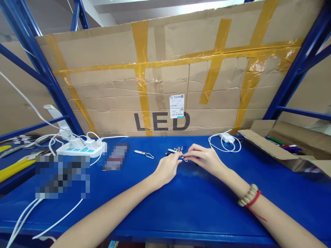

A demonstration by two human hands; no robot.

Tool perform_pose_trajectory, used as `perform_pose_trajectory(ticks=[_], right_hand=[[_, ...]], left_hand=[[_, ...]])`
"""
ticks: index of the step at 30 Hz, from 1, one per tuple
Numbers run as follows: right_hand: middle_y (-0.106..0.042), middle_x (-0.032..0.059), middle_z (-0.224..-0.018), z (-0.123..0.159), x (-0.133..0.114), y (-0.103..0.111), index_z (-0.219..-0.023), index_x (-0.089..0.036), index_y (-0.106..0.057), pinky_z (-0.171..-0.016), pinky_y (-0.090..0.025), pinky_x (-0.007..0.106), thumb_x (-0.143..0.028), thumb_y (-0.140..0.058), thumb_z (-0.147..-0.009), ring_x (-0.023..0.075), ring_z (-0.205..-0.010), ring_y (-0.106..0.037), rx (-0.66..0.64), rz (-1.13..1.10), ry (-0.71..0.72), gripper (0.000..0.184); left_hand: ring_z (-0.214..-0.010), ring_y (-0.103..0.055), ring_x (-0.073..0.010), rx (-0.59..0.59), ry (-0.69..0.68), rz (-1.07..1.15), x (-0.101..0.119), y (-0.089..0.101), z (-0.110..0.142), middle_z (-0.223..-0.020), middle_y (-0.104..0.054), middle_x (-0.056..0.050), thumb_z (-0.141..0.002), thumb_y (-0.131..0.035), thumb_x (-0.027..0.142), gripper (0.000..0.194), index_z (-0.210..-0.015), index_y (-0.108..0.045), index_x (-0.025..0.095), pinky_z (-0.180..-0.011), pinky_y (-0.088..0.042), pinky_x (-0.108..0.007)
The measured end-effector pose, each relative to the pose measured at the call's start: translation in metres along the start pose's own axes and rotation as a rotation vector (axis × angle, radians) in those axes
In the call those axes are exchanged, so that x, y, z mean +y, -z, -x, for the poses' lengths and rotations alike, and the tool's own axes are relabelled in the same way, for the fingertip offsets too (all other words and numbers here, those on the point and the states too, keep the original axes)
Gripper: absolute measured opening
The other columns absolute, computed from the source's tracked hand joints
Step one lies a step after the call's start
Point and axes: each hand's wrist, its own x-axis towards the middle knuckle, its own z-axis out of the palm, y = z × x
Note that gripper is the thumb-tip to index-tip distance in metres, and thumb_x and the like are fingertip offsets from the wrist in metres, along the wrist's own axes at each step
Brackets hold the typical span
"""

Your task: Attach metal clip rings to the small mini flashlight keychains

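Note:
My left hand (168, 168) and my right hand (207, 159) meet above the blue table, fingertips pinched close together. Between them shows a small silver metal clip (184, 159), gripped by the right fingertips; the left fingers hide most of what they hold. Just behind my hands lie a slim silver tube (171, 150) and several small shiny metal pieces (178, 148), partly covered by the fingers. To the left, a silver penlight-like tube (139, 152) with a wire clip on its end rests flat on the table.
A white power strip (82, 150) with plugs and cables stands at the left, beside a blurred flat item (116, 156). A white adapter (227, 137) with a coiled cable lies back right. An open cardboard box (274, 151) holds pens. Taped cardboard (108, 96) walls the back.

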Motion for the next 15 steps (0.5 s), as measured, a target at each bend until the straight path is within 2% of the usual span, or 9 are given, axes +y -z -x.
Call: perform_pose_trajectory(ticks=[10,15], right_hand=[[-0.058,-0.001,-0.081,-0.0003,-0.0002,0.0045,-0.087,-0.023,-0.066,-0.048,-0.034,0.016,-0.025,-0.049,-0.085,0.0017,-0.051,-0.046,0.027,0.134,0.098,0.017],[-0.057,-0.0005,-0.081,0.001,-0.0008,0.0022,-0.084,-0.022,-0.066,-0.047,-0.033,0.016,-0.022,-0.048,-0.085,0.0018,-0.051,-0.047,0.037,0.117,0.104,0.019]], left_hand=[[-0.093,-0.055,-0.0208,-0.046,0.055,0.071,-0.0009,0.0002,-0.0001,-0.104,-0.056,-0.006,-0.09,-0.041,0.014,0.02,-0.11,-0.043,0.016,-0.077,-0.046,-0.03],[-0.086,-0.056,-0.0181,-0.119,0.08,0.152,0.0001,0.0028,0.0008,-0.101,-0.056,-0.004,-0.091,-0.038,0.013,0.019,-0.108,-0.044,0.017,-0.073,-0.045,-0.026]])
